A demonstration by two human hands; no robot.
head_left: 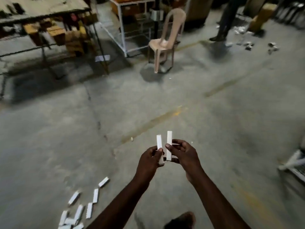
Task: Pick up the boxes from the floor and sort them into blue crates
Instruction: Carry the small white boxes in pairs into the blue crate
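The fingers (156,154) of the left hand (151,160) curl round the lower half of a slim white box (159,142), with the thumb laid across its near face. The box stands almost upright, and its top end is clear of the grip. The right hand (184,154) pinches a second white box (169,141) of the same long, narrow shape, thumb on the near side and the other fingers behind. This box is also upright, just beside the first with a thin gap between them. Both bare forearms reach up from the bottom edge, holding the pair above the concrete floor (214,123). Loose white boxes (79,210) lie scattered flat on the floor beside the left forearm. Well beyond stand a plastic chair (165,42) and a cluttered table (41,7).
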